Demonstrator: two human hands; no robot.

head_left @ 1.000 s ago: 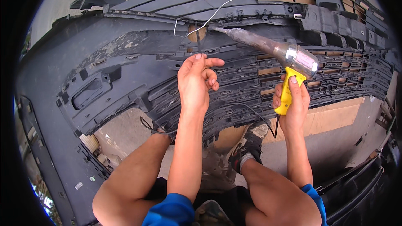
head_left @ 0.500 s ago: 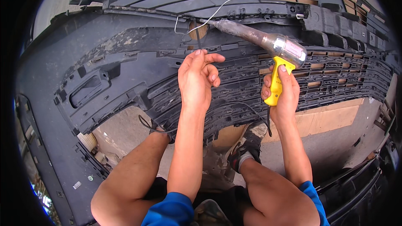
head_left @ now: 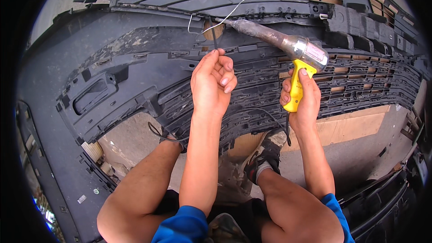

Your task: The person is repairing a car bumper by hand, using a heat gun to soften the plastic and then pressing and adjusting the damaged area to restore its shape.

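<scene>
My right hand (head_left: 306, 96) is wrapped round the yellow handle of a hot-air gun (head_left: 274, 38). Its long, scorched metal nozzle points left, the tip at a seam on the black plastic car bumper (head_left: 135, 74). Between the fingertips of my left hand (head_left: 211, 78), the lower end of a thin black plastic rod (head_left: 213, 33) is pinched. The rod runs upward to the seam, close beside the nozzle tip. Behind the rod lies a hole in the bumper with brown cardboard showing through.
A thin white wire (head_left: 247, 1) loops across the bumper near the nozzle. The gun's black cord (head_left: 270, 117) trails down and left over the grille slats. Cardboard (head_left: 355, 123) lies on the concrete floor, and more dark plastic parts (head_left: 382, 211) sit at the lower right.
My left hand has risen slightly along with the rod, and its other fingers have curled in more. The hot-air gun has barely moved.
</scene>
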